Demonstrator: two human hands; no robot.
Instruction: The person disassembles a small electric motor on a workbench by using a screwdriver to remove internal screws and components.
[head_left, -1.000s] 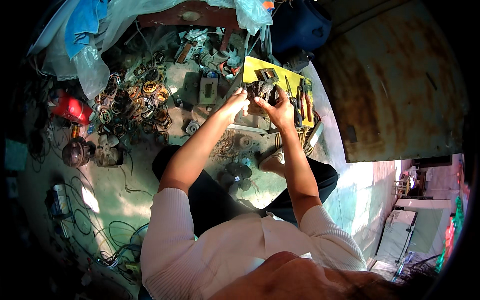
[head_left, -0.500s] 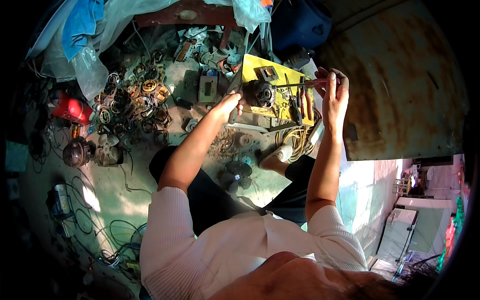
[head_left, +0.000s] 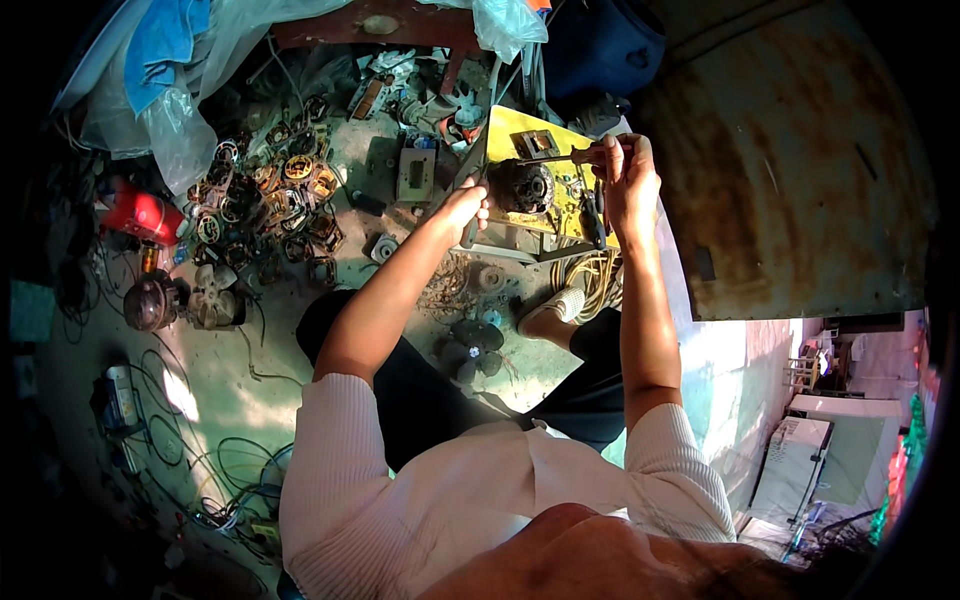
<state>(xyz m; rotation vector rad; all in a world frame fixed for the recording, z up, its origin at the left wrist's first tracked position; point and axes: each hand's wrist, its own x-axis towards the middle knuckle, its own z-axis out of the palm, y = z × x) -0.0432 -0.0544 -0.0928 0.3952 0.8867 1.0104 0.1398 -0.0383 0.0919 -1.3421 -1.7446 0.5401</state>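
A dark, grimy electric motor [head_left: 530, 188] sits on a yellow board [head_left: 503, 128]. My right hand [head_left: 634, 190] is closed round the reddish handle of a screwdriver [head_left: 562, 159]. Its shaft points left across the motor's upper side; whether the tip touches is unclear. At the board's left edge, my left hand [head_left: 463, 210] is closed on a dark-handled tool [head_left: 470, 236], whose working end is hidden. Pliers [head_left: 592, 218] lie on the board by my right wrist. A squarish metal part [head_left: 538, 143] rests behind the motor.
Left of the board lies a heap of motor parts and copper coils [head_left: 270, 200]. A grey box [head_left: 416, 172] stands nearby. A rusty metal sheet [head_left: 790, 180] rises at right, a blue barrel [head_left: 605, 45] behind. Coiled hose [head_left: 600, 280] lies below the board; fan blades [head_left: 472, 350] lie near my legs.
My right hand has moved left toward the motor with the screwdriver, and the shaft now lies farther over the motor's upper side. My left hand stays nearly in place.
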